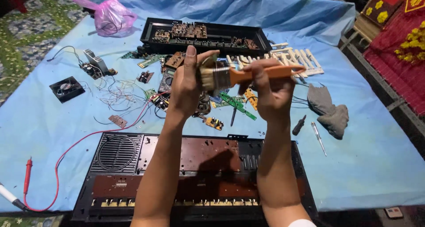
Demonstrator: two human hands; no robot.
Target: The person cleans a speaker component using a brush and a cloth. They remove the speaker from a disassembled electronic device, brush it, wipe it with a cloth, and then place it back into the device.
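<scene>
A head-worn camera looks down at two bare forearms raised over a blue cloth-covered table point(44, 121). The right hand point(272, 92) grips the orange plastic handle of a flat paintbrush with pale bristles point(230, 75), fingers curled tightly around the handle, holding the brush level above the table. The left hand point(186, 87) stands upright beside it, fingers together and extended, with the palm and thumb pressed against the brush's bristle end (the fingers are not closed around anything).

Directly below the arms, at the near edge of the table, lies an opened black electronic keyboard casing point(195, 174) with a round speaker grille on its left, brown circuit boards inside and a row of pale contacts along its near side. At the far side of the table sits a second long black plastic shell point(206, 36) holding more brown boards. Between the two lie scattered small green circuit boards point(237, 105), loose wires and a multimeter point(167, 80). A set of white piano keys point(294, 58) lies to the right of the far shell. A crumpled grey cloth point(330, 109) lies to the right, with two screwdrivers point(310, 129) just beside it. On the left are a small black cooling fan point(66, 88), a red probe lead point(28, 176) and, at the far corner, a pink plastic bag point(110, 15)
</scene>
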